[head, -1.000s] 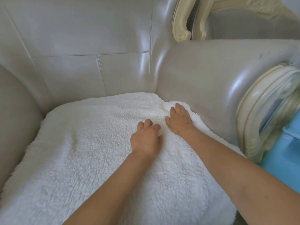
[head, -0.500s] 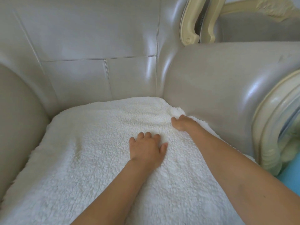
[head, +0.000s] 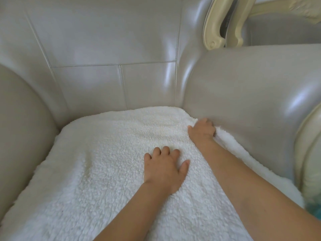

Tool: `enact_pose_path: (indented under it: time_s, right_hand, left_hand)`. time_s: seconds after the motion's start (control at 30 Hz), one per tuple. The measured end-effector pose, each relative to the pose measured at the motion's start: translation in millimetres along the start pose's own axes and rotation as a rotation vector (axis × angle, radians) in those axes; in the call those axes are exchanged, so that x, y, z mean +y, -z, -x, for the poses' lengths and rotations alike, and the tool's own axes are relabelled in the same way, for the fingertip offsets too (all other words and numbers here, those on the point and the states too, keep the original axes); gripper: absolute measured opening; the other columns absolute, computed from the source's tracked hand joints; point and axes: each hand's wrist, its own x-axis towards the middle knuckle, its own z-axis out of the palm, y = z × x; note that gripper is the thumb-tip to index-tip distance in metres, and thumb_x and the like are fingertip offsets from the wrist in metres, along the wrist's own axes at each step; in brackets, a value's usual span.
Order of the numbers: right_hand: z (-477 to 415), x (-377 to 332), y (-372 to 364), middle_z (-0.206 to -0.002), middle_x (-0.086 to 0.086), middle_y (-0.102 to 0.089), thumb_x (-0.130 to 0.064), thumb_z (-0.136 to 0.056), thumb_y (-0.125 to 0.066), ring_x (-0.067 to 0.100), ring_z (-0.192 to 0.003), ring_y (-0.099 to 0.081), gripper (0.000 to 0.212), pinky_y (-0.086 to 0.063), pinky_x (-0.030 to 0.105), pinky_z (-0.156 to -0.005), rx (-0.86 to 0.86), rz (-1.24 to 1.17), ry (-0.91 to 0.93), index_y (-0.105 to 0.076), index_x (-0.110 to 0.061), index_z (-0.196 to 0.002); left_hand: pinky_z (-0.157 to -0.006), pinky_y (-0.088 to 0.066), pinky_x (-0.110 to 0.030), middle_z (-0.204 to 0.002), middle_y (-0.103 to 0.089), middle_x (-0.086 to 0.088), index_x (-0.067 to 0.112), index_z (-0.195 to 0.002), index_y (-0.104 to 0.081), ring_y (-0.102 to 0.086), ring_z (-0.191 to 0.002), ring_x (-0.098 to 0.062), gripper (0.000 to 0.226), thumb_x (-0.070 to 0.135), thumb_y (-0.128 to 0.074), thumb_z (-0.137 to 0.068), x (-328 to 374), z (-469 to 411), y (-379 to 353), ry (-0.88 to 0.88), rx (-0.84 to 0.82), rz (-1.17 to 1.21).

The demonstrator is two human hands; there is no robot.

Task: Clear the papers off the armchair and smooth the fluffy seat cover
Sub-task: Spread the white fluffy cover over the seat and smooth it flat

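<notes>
A white fluffy seat cover (head: 97, 167) fills the seat of the grey leather armchair (head: 107, 80). My left hand (head: 165, 169) lies flat on the cover near its middle, fingers apart and pressed into the pile. My right hand (head: 202, 130) is at the cover's far right edge, against the right armrest (head: 243, 94), with its fingers curled around that edge. No papers are in view on the seat.
The left armrest (head: 19, 122) bulges in at the left. Cream carved wood trim (head: 212, 23) rises behind the right armrest, and more trim (head: 309, 146) curves down at the right. A second grey chair back (head: 278, 30) stands beyond.
My right hand has slid away from the left one to the cover's right edge and curled its fingers on it. My left hand has flattened out and stayed near the middle.
</notes>
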Motion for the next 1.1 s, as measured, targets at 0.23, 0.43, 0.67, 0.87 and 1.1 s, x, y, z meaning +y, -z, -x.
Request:
enact_pose_path:
  time_s: [0.23,0.43,0.67,0.87,1.1]
  right_hand:
    - [-22.5,13.2,-15.0,-0.149,0.017,-0.034,-0.041,-0.100,-0.026,0.032,-0.135,-0.034,0.058,-0.029,0.040,-0.110,-0.049,-0.436,0.180,-0.032,-0.005,-0.144]
    - [-35.2,11.8,-11.1,-0.153,0.010,-0.033,-0.064,-0.089,-0.038,0.028,-0.138,-0.034,0.081,-0.030,0.038,-0.112,-0.221,-0.629,0.105,-0.030,-0.009,-0.148]
    - [-43.1,8.0,-8.5,-0.148,0.013,-0.040,-0.078,-0.082,-0.032,0.031,-0.132,-0.042,0.095,-0.036,0.038,-0.107,-0.302,-0.513,0.056,-0.037,-0.006,-0.143]
    - [-21.1,2.6,-19.1,-0.134,0.017,-0.052,-0.061,-0.093,-0.029,0.032,-0.121,-0.049,0.073,-0.039,0.040,-0.100,0.065,-0.393,0.081,-0.049,-0.003,-0.132]
    - [49.5,38.2,-7.1,-0.133,0.015,-0.049,-0.054,-0.097,-0.022,0.032,-0.119,-0.049,0.062,-0.042,0.042,-0.095,0.004,-0.321,0.141,-0.043,-0.008,-0.133]
  left_hand:
    - [-0.103,-0.028,-0.043,-0.130,-0.044,0.005,0.033,-0.135,-0.037,-0.037,-0.118,-0.022,0.064,0.064,-0.011,-0.086,-0.5,-0.7,-3.2,-0.008,0.025,0.000]
    - [-0.103,-0.027,-0.044,-0.132,-0.042,0.005,0.033,-0.137,-0.035,-0.035,-0.120,-0.022,0.059,0.064,-0.017,-0.091,-1.7,-1.3,-4.0,-0.003,0.011,0.004]
    - [-0.103,-0.027,-0.045,-0.133,-0.042,0.006,0.034,-0.138,-0.035,-0.035,-0.121,-0.022,0.059,0.064,-0.018,-0.090,-4.2,-1.8,-6.0,0.000,0.020,0.015]
    - [-0.102,-0.029,-0.044,-0.135,-0.041,0.007,0.035,-0.138,-0.034,-0.035,-0.122,-0.021,0.063,0.064,-0.013,-0.087,-4.9,-1.1,-8.0,-0.002,0.019,-0.010]
    - [-0.101,-0.029,-0.042,-0.136,-0.041,0.008,0.035,-0.139,-0.033,-0.035,-0.123,-0.019,0.056,0.062,-0.020,-0.092,-2.9,0.7,-7.0,0.010,0.018,0.001]
